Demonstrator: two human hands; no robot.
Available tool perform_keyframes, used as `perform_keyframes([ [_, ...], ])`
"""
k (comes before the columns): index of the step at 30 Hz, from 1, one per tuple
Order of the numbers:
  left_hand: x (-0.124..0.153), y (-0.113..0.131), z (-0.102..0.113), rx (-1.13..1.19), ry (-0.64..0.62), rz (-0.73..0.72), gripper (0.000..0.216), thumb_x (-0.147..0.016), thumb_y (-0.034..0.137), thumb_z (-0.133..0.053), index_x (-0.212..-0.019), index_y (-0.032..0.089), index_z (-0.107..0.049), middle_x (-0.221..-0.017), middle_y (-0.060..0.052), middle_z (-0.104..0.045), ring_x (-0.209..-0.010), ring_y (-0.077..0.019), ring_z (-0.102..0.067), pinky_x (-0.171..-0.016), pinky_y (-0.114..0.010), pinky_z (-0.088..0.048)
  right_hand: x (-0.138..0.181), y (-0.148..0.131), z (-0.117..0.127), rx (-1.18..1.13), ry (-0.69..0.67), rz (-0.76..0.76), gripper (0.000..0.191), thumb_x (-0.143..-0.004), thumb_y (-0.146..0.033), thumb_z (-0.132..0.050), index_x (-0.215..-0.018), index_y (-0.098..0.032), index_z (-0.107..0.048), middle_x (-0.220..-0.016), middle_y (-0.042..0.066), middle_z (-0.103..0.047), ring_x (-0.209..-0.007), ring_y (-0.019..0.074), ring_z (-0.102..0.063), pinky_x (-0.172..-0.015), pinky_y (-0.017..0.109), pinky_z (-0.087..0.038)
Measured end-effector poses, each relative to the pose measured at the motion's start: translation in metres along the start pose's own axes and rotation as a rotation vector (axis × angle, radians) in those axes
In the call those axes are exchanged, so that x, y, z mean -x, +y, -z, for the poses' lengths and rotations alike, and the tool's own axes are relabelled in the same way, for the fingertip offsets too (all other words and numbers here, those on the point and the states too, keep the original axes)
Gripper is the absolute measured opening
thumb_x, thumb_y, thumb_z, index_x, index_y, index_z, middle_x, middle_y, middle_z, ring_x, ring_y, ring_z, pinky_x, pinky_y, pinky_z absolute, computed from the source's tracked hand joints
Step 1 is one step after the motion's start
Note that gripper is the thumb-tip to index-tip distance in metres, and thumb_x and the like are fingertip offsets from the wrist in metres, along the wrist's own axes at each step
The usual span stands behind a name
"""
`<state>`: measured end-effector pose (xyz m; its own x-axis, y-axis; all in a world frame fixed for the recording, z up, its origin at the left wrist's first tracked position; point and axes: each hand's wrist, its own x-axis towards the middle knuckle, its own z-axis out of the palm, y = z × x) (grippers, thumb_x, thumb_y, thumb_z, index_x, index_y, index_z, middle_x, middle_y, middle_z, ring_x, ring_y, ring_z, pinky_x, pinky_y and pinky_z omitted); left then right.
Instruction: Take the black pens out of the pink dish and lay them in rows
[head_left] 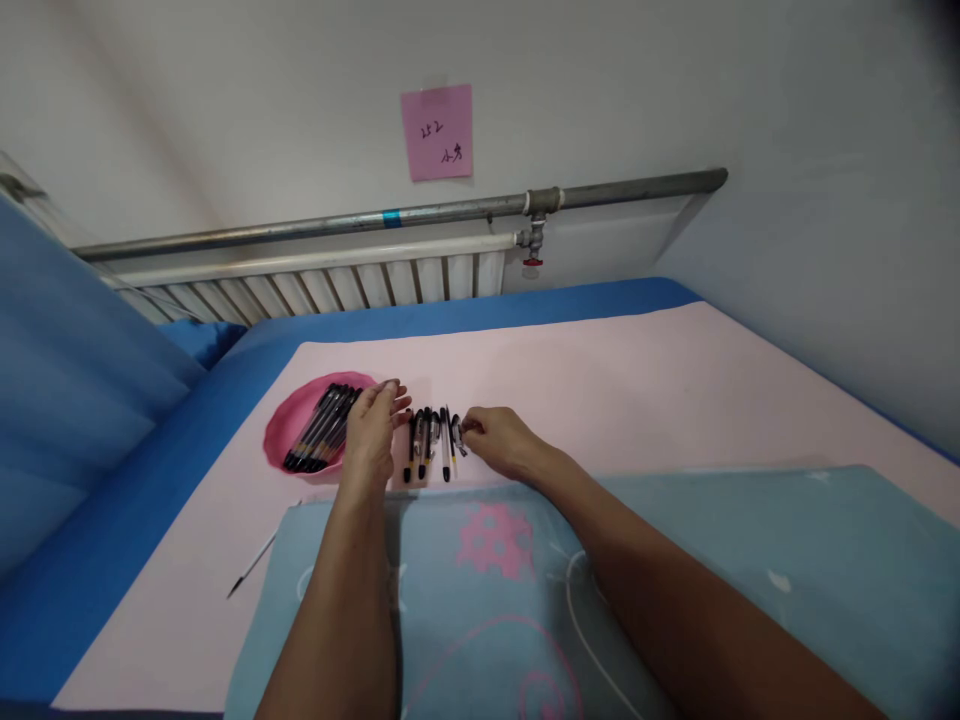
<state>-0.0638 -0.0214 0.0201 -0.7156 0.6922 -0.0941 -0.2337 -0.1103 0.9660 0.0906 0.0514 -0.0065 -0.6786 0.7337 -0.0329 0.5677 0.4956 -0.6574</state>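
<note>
My left hand [373,425] is beside the right rim of a pink basket [276,425], its fingers apart and holding nothing I can see. Inside the basket lies a bundle of black-capped pens [322,430]. To the right of that hand, a row of pen parts is laid out: dark-ended pen barrels [446,450], thin refills [452,445] and small clear-and-black pieces [434,427]. My right hand [499,437] reaches the right end of this row with its fingers pinched together. Another small clear-and-black piece [458,432] shows at its fingertips; whether it is gripped is unclear.
A pink sheet [600,390] covers the blue surface, with a light blue patterned cloth [712,560] nearest me. A lone thin pen or refill [251,565] lies at the cloth's left edge. Behind are a radiator [375,285], a metal pipe [300,228] and a red-handled valve [533,262].
</note>
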Motion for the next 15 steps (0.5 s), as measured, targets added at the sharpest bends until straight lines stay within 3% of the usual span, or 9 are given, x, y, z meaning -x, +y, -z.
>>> perform_keyframes([
  [8, -0.0065, 0.0011, 0.0112, 0.023, 0.023, -0.026, 0.028, -0.064, 0.032, -0.064, -0.085, 0.013, -0.060, -0.084, -0.007, -0.062, -0.067, -0.0121, -0.060, -0.060, -0.026, -0.045, 0.0049, -0.0054, 0.0045, 0.031, -0.068, -0.013, 0.012, -0.066, -0.015, -0.055, -0.075, -0.017, -0.064, -0.068, 0.002, -0.062, -0.059, 0.0101, -0.050, -0.053, 0.020, -0.030],
  [15, -0.0075, -0.0003, 0.0106, 0.005, 0.027, -0.031, 0.027, -0.064, 0.031, -0.063, -0.084, 0.013, -0.059, -0.084, -0.008, -0.062, -0.066, -0.0123, -0.060, -0.060, -0.026, -0.046, 0.0040, -0.0060, 0.0041, 0.022, -0.063, -0.029, 0.017, -0.067, -0.017, -0.057, -0.082, -0.017, -0.065, -0.073, 0.002, -0.063, -0.063, 0.0115, -0.052, -0.054, 0.020, -0.032],
])
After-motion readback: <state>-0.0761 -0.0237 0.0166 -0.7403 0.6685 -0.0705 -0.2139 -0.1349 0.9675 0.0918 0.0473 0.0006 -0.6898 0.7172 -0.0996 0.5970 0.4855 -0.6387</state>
